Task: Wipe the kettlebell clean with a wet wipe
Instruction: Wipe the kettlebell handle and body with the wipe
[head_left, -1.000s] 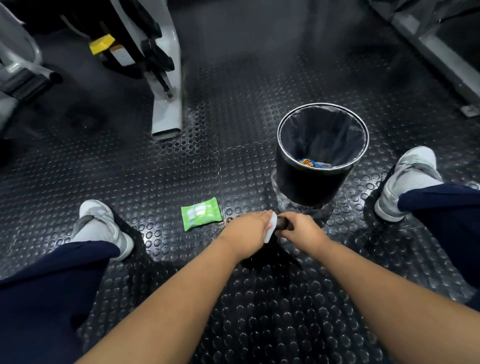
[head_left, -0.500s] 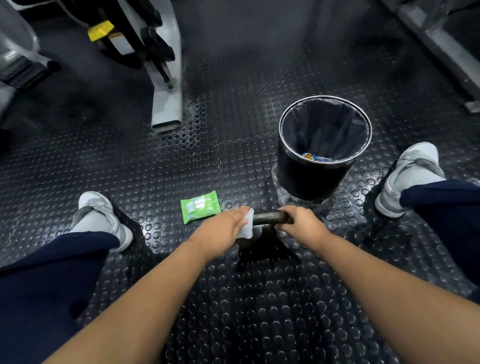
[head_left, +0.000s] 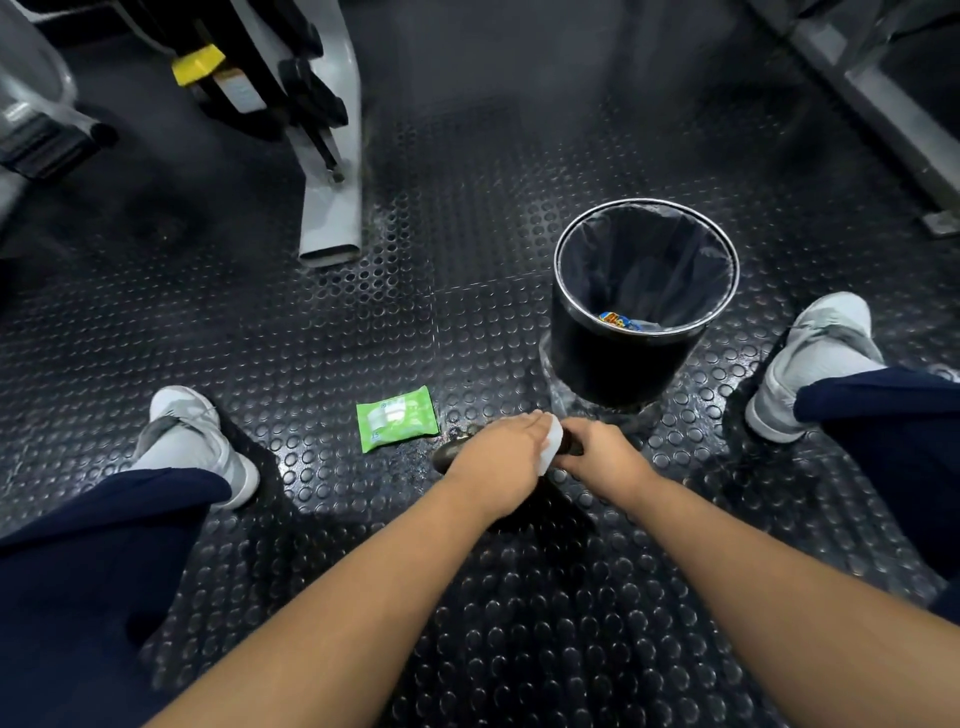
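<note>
Both left hand (head_left: 501, 448) and right hand (head_left: 605, 458) grip the kettlebell (head_left: 450, 456).

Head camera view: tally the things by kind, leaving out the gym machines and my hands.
kettlebell: 1
wet wipe: 1
green wipe pack: 1
trash bin: 1
wrapper in the bin: 1
shoes: 2
Total: 7

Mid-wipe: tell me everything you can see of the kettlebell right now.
The kettlebell is dark, looks like dull metal, and stands on the studded floor near the bin. Only its grip bar shows; the body below is lost in shadow. The left hand wraps a white wipe round the grip, and the right hand holds its other end.
</note>
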